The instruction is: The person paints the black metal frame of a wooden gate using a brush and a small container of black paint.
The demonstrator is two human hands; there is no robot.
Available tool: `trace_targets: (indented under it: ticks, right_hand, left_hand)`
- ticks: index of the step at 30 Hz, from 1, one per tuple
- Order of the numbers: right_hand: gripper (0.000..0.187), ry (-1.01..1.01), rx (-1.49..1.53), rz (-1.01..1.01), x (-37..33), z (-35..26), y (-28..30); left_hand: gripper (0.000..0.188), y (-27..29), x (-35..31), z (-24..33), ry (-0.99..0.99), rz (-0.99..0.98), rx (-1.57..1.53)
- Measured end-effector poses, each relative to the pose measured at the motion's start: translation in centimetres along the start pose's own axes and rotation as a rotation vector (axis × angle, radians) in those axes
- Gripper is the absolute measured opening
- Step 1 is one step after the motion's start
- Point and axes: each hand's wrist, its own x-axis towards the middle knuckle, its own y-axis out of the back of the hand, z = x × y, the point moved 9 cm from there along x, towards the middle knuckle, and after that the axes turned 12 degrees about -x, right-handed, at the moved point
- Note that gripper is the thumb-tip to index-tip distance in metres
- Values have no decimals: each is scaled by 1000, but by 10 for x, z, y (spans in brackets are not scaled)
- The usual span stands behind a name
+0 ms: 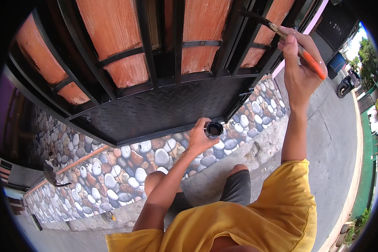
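Observation:
My right hand (pixel 301 59) is raised at the upper right, closed around a paintbrush (pixel 311 63) with an orange-tipped handle. The brush's dark bristles reach up and left to the black bars of a metal gate (pixel 164 109); whether they touch cannot be made out. Low in front of the gate, my left hand (pixel 200 137) grips a small round can (pixel 214 129) of dark paint from its left side. The can is uncapped, with dark liquid inside. Orange wood-look panels (pixel 113 29) sit behind the gate's bars, above its black tread-patterned lower plate.
Pebble-patterned flooring (pixel 109 180) runs under the gate, bordered by a concrete ledge (pixel 260 147). A cat (pixel 51 171) is at the left beside an orange strip (pixel 77 157). Grey pavement (pixel 332 138) lies to the right, with a parked motorcycle (pixel 347 85) and a blue bin (pixel 336 65) farther off.

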Motion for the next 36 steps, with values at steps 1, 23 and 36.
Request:
trace_targets:
  ticks: [1, 23, 36]
  right_hand:
    - [10, 63, -50, 98, 2, -7, 10]
    - [19, 322, -236, 115, 9, -29, 0]
    - [22, -637, 729, 174, -146, 5, -86]
  left_hand:
    - [60, 0, 0, 1, 5, 4, 3]
    - [59, 6, 0, 3, -39, 25, 30]
    - [58, 6, -5, 0, 11, 29, -87]
